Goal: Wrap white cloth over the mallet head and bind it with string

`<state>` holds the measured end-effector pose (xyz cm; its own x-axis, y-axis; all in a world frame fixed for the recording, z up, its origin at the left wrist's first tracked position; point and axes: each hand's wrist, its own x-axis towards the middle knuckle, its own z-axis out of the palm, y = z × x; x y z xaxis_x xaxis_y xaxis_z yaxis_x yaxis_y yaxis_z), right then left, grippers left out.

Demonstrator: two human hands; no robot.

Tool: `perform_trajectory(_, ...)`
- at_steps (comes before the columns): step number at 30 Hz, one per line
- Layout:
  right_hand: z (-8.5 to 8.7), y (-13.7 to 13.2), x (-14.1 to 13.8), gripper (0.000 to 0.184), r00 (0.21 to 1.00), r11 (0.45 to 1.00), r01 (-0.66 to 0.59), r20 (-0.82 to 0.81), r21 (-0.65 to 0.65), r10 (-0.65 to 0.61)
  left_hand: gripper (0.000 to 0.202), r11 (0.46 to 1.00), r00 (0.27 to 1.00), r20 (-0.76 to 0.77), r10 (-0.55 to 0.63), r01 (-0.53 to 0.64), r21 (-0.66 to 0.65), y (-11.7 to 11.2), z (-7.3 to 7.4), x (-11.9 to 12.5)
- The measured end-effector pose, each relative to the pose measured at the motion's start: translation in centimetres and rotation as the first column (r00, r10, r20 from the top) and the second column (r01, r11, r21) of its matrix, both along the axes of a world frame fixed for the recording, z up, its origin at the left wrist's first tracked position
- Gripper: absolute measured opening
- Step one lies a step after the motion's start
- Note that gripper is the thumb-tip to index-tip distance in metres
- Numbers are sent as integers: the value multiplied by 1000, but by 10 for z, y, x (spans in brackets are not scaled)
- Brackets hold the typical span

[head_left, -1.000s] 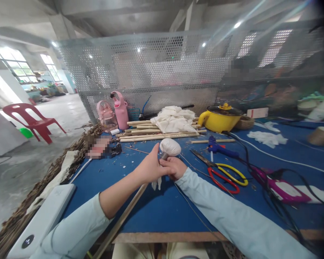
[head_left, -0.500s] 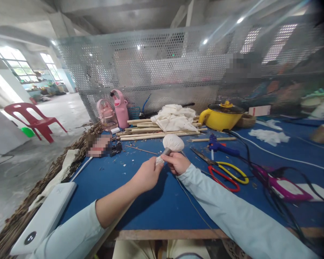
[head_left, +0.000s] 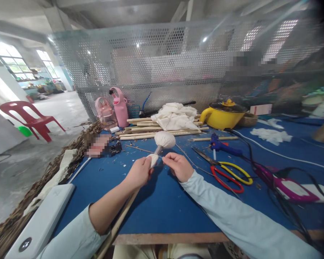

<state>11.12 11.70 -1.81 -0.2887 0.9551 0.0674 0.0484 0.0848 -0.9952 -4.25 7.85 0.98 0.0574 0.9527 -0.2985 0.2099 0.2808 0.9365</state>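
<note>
My left hand (head_left: 138, 172) is closed around the cloth-wrapped neck of a wooden stick (head_left: 121, 219) with a round, white cloth-covered head (head_left: 164, 139). The head tilts up and away from me, and a grey band of wound cord (head_left: 158, 150) circles the neck just below it. My right hand (head_left: 179, 166) is a little to the right, thumb and forefinger pinched on a thin strand of cord that runs to the neck. Loose grey cord (head_left: 194, 163) trails across the blue table (head_left: 175, 212) toward the scissors (head_left: 218, 167) with red and yellow handles.
Behind lie wooden sticks (head_left: 140, 136) under white cloth (head_left: 175, 117). A yellow pot (head_left: 223, 118), blue glue gun (head_left: 225, 146) and purple tool (head_left: 291, 189) with cables stand right. Left are a pink bottle (head_left: 120, 113), a white power bank (head_left: 43, 219) and dried stalks (head_left: 24, 216).
My right hand has come off the neck and moved slightly right, drawing out the cord. The covered head has shifted left, and more of the stick shows below my left hand.
</note>
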Motion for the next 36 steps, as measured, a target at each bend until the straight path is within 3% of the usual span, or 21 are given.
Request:
perform_trajectory(6,-1,4,3,39,999,999,33,32,-17,-32,32,999,999,31,-16,17,-38,-2,0,-2)
perform_trajectory(11,-2,7,-3,41,993,983,-57,-108,-177,38,34,983,949,314,-36,89,-158,-5,4,-5)
perform_trajectory(16,9,2,-6,43,951,959,-175,-292,-224,105,29,932,787,605,-118,298,-206,-7,12,-10)
perform_trajectory(20,9,-2,-4,53,888,907,-349,-392,-235,241,17,802,589,801,-110,529,-279,-3,7,-12)
perform_trajectory(22,3,1,-1,50,886,881,-392,-369,-265,283,17,775,627,774,-85,530,-345,2,-1,-12)
perform_trajectory(25,-10,10,2,44,926,892,-332,-287,-307,245,22,866,811,585,-33,315,-388,12,-8,-15)
perform_trajectory(28,-15,15,1,45,939,904,-298,-263,-306,220,34,970,910,411,49,56,-238,24,-2,-22)
perform_trajectory(30,-14,13,-2,45,942,914,-297,-243,-277,233,40,993,950,301,79,-50,-104,30,5,-23)
perform_trajectory(31,-12,11,-4,45,944,920,-295,-225,-259,240,41,998,969,239,61,-53,-37,31,9,-21)
perform_trajectory(33,-9,7,-7,43,951,932,-283,-189,-225,243,42,997,993,106,-53,46,68,30,11,-11)
perform_trajectory(36,-5,4,-10,40,961,946,-256,-157,-200,227,44,967,971,-20,-238,238,88,21,3,7)
